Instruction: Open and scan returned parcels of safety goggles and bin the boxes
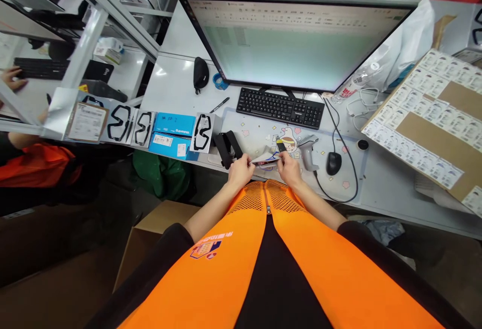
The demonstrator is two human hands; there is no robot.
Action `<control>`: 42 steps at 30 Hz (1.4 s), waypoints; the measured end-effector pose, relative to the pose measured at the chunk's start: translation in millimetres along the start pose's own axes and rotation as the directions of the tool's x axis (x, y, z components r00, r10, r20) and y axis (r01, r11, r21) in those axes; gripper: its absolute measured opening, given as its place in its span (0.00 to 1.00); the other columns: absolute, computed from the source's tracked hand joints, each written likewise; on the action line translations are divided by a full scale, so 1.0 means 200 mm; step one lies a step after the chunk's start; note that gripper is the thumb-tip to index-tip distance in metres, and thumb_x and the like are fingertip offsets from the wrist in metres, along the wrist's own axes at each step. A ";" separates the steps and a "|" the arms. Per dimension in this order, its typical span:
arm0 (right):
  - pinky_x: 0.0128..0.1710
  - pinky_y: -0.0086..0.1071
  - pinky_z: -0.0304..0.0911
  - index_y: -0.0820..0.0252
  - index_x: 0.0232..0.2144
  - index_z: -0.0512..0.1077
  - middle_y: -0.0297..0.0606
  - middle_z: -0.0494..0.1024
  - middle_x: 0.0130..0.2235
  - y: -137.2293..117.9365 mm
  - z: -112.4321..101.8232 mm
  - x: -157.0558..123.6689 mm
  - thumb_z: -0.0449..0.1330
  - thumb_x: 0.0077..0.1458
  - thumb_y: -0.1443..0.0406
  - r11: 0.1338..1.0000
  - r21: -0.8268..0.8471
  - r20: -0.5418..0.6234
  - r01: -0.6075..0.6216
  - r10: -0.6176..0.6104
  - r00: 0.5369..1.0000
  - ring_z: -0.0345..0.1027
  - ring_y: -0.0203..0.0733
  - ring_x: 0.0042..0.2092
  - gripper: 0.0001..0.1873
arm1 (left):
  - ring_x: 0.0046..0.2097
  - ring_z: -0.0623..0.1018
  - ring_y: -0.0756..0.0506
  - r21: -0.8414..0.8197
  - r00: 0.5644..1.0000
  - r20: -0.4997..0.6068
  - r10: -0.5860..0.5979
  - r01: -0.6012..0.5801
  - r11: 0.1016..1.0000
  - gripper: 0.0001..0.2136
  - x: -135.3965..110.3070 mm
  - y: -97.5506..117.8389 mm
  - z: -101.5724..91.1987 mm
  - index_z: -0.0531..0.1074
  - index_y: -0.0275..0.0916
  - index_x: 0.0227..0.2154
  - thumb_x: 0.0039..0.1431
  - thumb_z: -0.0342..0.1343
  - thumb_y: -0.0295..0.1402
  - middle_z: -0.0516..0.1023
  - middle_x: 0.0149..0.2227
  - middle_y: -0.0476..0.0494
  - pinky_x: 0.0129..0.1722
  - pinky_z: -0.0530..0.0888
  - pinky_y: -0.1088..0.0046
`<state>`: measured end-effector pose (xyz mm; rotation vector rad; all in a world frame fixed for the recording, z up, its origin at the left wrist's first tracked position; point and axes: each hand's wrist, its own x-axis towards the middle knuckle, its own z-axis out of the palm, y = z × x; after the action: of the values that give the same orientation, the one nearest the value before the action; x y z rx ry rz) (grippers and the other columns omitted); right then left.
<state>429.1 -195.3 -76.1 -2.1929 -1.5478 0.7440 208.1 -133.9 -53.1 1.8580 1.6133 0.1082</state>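
A small whitish packet with blue and dark parts (264, 158) is stretched between my hands at the desk's front edge; its exact kind is too small to make out. My left hand (241, 170) pinches its left end. On its right end, the fingers of my right hand (289, 168) are closed. Just left of my left hand is a black open case-like object (227, 148). A grey handheld barcode scanner (308, 154) lies close to the right of my right hand. Beneath the packet spreads a desk mat with cartoon prints (246, 124).
Behind the mat stand a keyboard (280, 108) and a large monitor (301, 42). A mouse (333, 163) and its cable lie right, near a label-covered cardboard sheet (425, 113). Left are blue boxes (173, 124) and a goggles box (203, 133). Another person's hand (13, 79) is far left.
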 end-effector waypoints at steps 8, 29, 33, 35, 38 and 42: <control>0.44 0.34 0.62 0.57 0.55 0.74 0.46 0.78 0.52 -0.05 -0.06 -0.06 0.59 0.67 0.65 0.931 -0.077 0.127 0.355 -0.344 0.930 0.72 0.49 0.49 0.16 | 0.33 0.80 0.43 -0.212 0.993 0.007 0.121 -0.117 0.970 0.08 0.03 0.02 -0.01 0.74 0.42 0.31 0.67 0.57 0.36 0.82 0.29 0.46 0.37 0.70 0.69; 0.38 0.34 0.63 0.60 0.36 0.83 0.40 0.81 0.34 -0.11 -0.19 0.19 0.63 0.63 0.59 0.956 0.262 0.248 0.132 -0.199 0.948 0.71 0.43 0.35 0.12 | 0.66 0.76 0.34 -0.346 0.941 0.087 0.326 -0.278 0.896 0.38 0.03 -0.15 0.12 0.66 0.39 0.69 0.57 0.70 0.42 0.75 0.66 0.32 0.64 0.72 0.58; 0.30 0.31 0.57 0.60 0.29 0.80 0.34 0.77 0.26 0.07 -0.32 0.21 0.70 0.51 0.52 0.820 0.560 0.202 -0.121 0.007 0.979 0.63 0.37 0.29 0.17 | 0.51 0.83 0.37 -0.210 0.932 0.147 0.333 -0.299 0.931 0.17 0.07 -0.15 0.12 0.78 0.36 0.56 0.70 0.54 0.36 0.85 0.50 0.35 0.56 0.76 0.61; 0.26 0.30 0.51 0.60 0.27 0.79 0.32 0.73 0.24 0.16 -0.40 0.19 0.73 0.45 0.51 0.696 0.692 0.146 -0.191 0.124 0.982 0.56 0.33 0.25 0.19 | 0.52 0.83 0.37 -0.126 0.944 0.096 0.317 -0.304 0.944 0.16 0.11 -0.12 0.10 0.80 0.36 0.52 0.72 0.50 0.35 0.85 0.49 0.34 0.56 0.76 0.62; 0.22 0.28 0.39 0.59 0.25 0.75 0.27 0.64 0.20 0.29 -0.53 0.15 0.75 0.41 0.53 0.477 0.851 0.095 -0.221 0.275 0.957 0.42 0.28 0.22 0.19 | 0.54 0.83 0.36 0.041 0.973 0.083 0.217 -0.221 0.974 0.16 0.20 -0.06 0.04 0.79 0.38 0.54 0.73 0.50 0.34 0.85 0.52 0.34 0.54 0.76 0.63; 0.18 0.25 0.36 0.58 0.25 0.72 0.21 0.53 0.18 0.34 -0.66 0.06 0.75 0.45 0.57 0.252 0.944 0.110 -0.212 0.366 0.924 0.38 0.26 0.21 0.17 | 0.58 0.80 0.28 0.293 0.991 0.089 0.098 -0.120 0.949 0.19 0.31 0.05 -0.03 0.76 0.35 0.61 0.71 0.52 0.34 0.81 0.58 0.26 0.56 0.77 0.53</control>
<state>562.8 -204.5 -12.4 -1.4614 -0.2897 1.1871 228.4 -74.5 -65.0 2.1532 1.5424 -0.1642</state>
